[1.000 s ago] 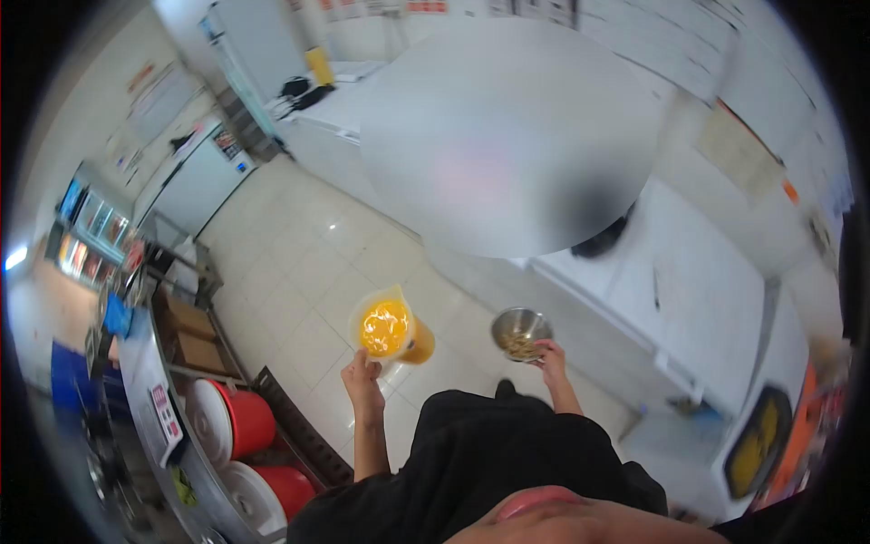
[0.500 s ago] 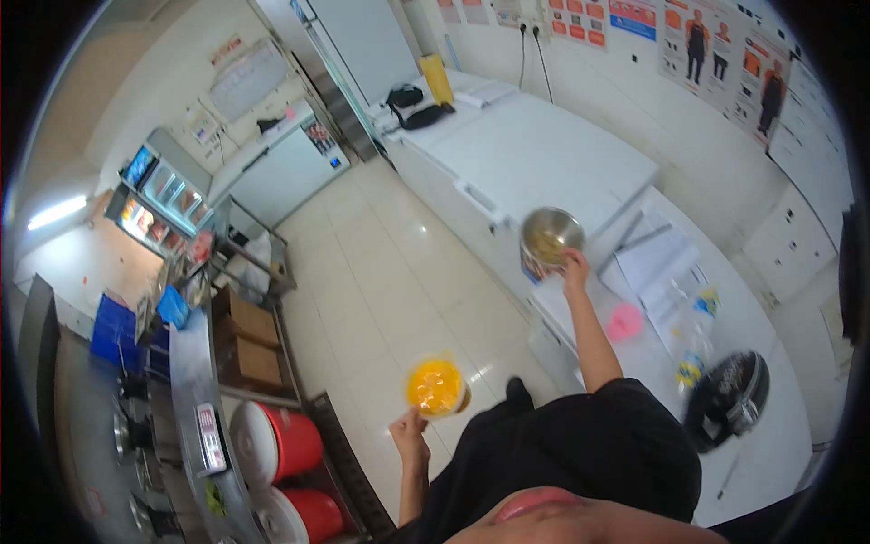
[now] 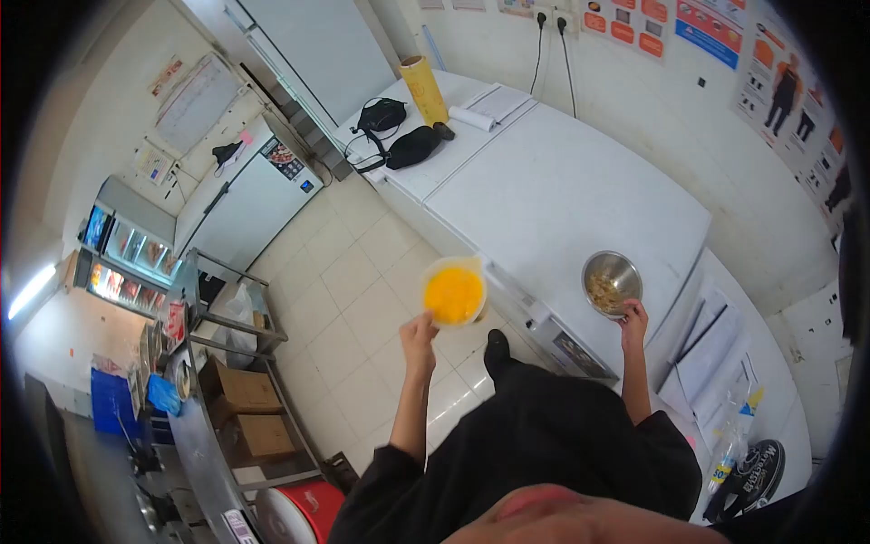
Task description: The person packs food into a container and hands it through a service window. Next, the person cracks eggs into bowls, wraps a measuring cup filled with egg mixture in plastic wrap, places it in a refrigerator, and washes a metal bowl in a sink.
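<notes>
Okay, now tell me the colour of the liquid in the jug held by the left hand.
Bright yellow-orange; the head view shows it.

Over on the white chest freezer (image 3: 571,181), a yellow cling-film roll (image 3: 424,91) stands upright beside two black bags (image 3: 399,131). Across the aisle, cardboard boxes (image 3: 243,412) sit on a lower shelf, near a red lidded bucket (image 3: 313,508).

Floor: pale square tiles (image 3: 349,286), glossy. Walls: off-white wall (image 3: 634,118), scuffed, with orange-and-white posters (image 3: 625,25) and two black plugs (image 3: 552,22) in sockets. Furniture: long white chest (image 3: 580,195); second white chest (image 3: 249,195), far wall; lit display coolers (image 3: 127,258); steel rack (image 3: 272,343) holding cardboard boxes (image 3: 243,390). Light: one lit tube (image 3: 32,291), left.
</notes>
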The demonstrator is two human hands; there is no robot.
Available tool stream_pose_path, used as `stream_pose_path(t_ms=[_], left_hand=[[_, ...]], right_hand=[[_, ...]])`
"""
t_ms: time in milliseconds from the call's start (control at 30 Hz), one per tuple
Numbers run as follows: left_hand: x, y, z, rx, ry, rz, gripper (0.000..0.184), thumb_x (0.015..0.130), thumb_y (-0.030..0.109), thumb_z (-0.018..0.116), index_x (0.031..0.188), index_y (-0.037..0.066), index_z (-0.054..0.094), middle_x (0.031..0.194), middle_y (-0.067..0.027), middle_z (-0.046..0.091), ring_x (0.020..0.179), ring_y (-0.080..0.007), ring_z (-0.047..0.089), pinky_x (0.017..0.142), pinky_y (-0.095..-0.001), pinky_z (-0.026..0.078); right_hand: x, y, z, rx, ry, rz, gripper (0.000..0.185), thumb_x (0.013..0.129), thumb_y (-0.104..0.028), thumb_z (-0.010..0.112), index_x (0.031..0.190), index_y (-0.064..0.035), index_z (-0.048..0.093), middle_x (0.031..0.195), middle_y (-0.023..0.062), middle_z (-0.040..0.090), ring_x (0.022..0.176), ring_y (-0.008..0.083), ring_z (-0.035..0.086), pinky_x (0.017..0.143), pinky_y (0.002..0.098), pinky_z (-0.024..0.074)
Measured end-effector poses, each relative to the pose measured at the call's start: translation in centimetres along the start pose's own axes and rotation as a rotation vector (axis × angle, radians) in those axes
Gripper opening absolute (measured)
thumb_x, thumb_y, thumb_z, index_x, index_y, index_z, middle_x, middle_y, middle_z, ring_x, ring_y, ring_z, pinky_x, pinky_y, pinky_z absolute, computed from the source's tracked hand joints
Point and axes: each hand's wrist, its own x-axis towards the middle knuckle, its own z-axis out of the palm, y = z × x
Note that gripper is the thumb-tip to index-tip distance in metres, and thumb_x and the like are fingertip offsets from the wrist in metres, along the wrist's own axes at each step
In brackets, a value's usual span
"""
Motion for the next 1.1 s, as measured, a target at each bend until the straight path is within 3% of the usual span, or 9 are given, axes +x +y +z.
stream_pose_path(t_ms=[400,467,600,733,833,900,967,1000,1100], left_hand=[[43.4,-8.9,9.6,0.198,-0.687,-0.134,0.043,0.091,0.024,0.059,0.053,0.009,0.042,0.056,0.0071,0.037,0.054,-0.0041,0.03,0.049,-0.0248,0.021],[47.0,-9.9,10.9,0.253,-0.826,-0.147,0.043,0.091,0.024,0.059,0.054,0.008,0.043,0.056,0.0072,0.038,0.054,-0.0037,0.03,0.049,-0.0244,0.022],[53.6,-12.6,13.0,0.222,-1.096,-0.221,0.043,0.09,0.027,0.061,0.056,0.003,0.049,0.055,0.0038,0.036,0.054,-0.0049,0.032,0.05,-0.0259,0.027],[58.8,-14.2,13.9,0.411,-1.24,-0.095,0.041,0.089,0.03,0.061,0.063,-0.002,0.058,0.051,-0.0033,0.037,0.053,-0.0069,0.036,0.05,-0.0295,0.032],[61.2,-11.6,14.5,0.467,-1.489,-0.205,0.04,0.091,0.03,0.06,0.066,-0.002,0.059,0.059,0.0024,0.051,0.059,-0.0088,0.047,0.057,-0.0282,0.039],[62.6,-8.5,15.3,0.659,-1.676,0.116,0.036,0.088,0.035,0.062,0.088,0.0,0.062,0.084,-0.0093,0.061,0.088,-0.0227,0.058,0.08,-0.0367,0.044],[65.2,-6.6,15.7,0.63,-1.185,0.899,0.044,0.084,0.038,0.064,0.11,0.004,0.055,0.114,-0.0165,0.054,0.12,-0.0357,0.043,0.102,-0.0506,0.029],[69.1,-1.8,17.3,0.586,-1.141,0.977,0.052,0.082,0.039,0.065,0.119,0.006,0.05,0.126,-0.0171,0.046,0.128,-0.0396,0.033,0.108,-0.0587,0.015],[80.9,6.1,19.9,0.838,-0.663,1.382,0.063,0.075,0.047,0.069,0.118,0.005,0.052,0.128,-0.0205,0.045,0.122,-0.0375,0.039,0.103,-0.0587,0.023]], right_hand=[[9.6,3.8,18.3,-0.199,0.42,-0.084,0.014,0.094,-0.019,0.055,0.096,-0.0058,0.06,0.097,0.003,0.054,0.086,0.0151,0.058,0.066,0.0335,0.0576],[9.6,3.7,19.6,-0.272,0.561,-0.092,0.027,0.093,-0.02,0.058,0.118,-0.0091,0.056,0.101,0.0061,0.05,0.086,0.0175,0.058,0.062,0.0324,0.058],[8.4,1.1,27.3,-0.532,0.965,-0.215,0.08,0.085,-0.022,0.066,0.148,-0.0228,0.016,0.103,0.0118,0.043,0.074,0.0199,0.056,0.055,0.0314,0.0569],[7.3,0.4,36.5,-0.752,1.382,-0.284,0.078,0.085,-0.017,0.063,0.147,-0.0194,0.017,0.101,0.013,0.044,0.071,0.0195,0.055,0.053,0.0307,0.0551],[7.9,0.8,45.9,-0.453,1.521,-0.48,0.066,0.086,-0.007,0.055,0.144,-0.0154,0.023,0.096,0.0103,0.047,0.073,0.0178,0.055,0.059,0.0334,0.0563],[8.9,0.9,51.4,-0.496,1.386,-0.576,0.058,0.086,-0.003,0.05,0.14,-0.0054,0.029,0.095,0.0093,0.047,0.071,0.0172,0.055,0.06,0.03,0.0537],[10.5,0.4,57.6,-0.491,1.433,-0.584,0.05,0.087,0.001,0.047,0.135,-0.0027,0.037,0.09,0.0068,0.048,0.072,0.0151,0.054,0.065,0.0282,0.0526],[11.0,0.7,59.3,-0.527,1.315,-0.625,0.045,0.087,0.002,0.046,0.132,-0.0023,0.041,0.089,0.0063,0.048,0.072,0.0137,0.053,0.065,0.0274,0.0518],[13.0,1.3,66.4,-0.539,1.071,-0.603,0.036,0.09,0.002,0.044,0.125,-0.0012,0.049,0.088,0.0041,0.048,0.071,0.0097,0.05,0.065,0.0248,0.0491]])
